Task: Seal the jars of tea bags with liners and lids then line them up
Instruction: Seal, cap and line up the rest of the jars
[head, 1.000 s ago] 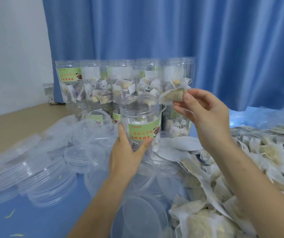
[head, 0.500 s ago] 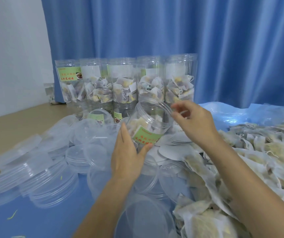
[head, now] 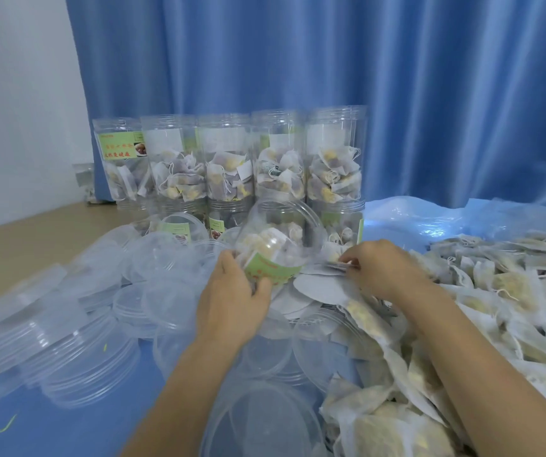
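Observation:
My left hand [head: 232,295] grips a clear jar [head: 275,239] with a green label, tilted with its open mouth toward the right and several tea bags inside. My right hand [head: 383,268] is just right of the jar, its fingertips pinching at the stack of round white liners [head: 318,285] lying on the table. Clear plastic lids [head: 77,344] are spread over the left and front of the blue cloth. Behind stands a row of filled jars [head: 228,159] stacked two high against the curtain.
A large heap of loose tea bags [head: 482,291] covers the right side and front right. A blue curtain [head: 331,77] hangs behind the jars, with a white wall at left. The wooden table top [head: 17,239] shows bare at far left.
My right hand put a tea bag into the jar, then dropped to the liner stack. My left hand tilted the jar and lowered it.

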